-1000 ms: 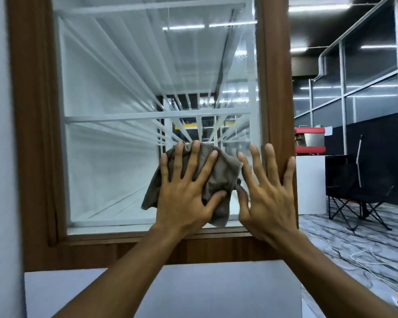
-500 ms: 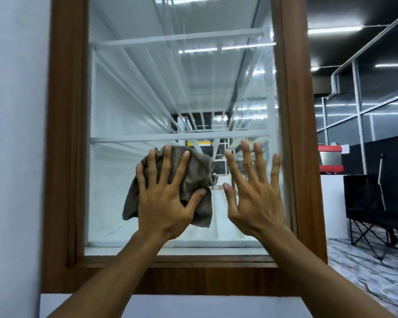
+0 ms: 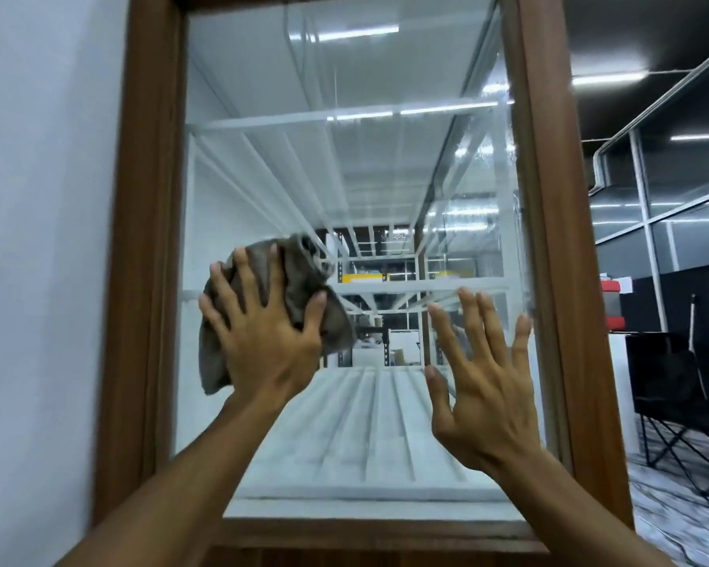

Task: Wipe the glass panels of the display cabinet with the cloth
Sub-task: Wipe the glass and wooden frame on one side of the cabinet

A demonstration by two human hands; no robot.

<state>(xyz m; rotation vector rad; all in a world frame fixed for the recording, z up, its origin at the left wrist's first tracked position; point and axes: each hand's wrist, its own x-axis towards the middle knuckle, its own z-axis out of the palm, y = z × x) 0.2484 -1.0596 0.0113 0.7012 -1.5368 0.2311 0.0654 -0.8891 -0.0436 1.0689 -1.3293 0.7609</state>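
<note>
Against glass panel [image 3: 344, 178], left hand [image 3: 263, 341] pressing cloth [image 3: 299, 276] flat-fingered, right hand [image 3: 488, 394] splayed bare, wooden frame [image 3: 541, 198] around

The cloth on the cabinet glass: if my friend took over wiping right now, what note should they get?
Left hand: fingers spread, pressing the bunched grey cloth against the glass panel, at mid-height on its left side.
Right hand: empty, fingers spread flat at the glass on the right, close to the wooden frame.
Done: wiping is under way; how much is already clean cannot be told.
Left: the upper part of the panel and the smeary patch along its right edge probably need the cloth next.
</note>
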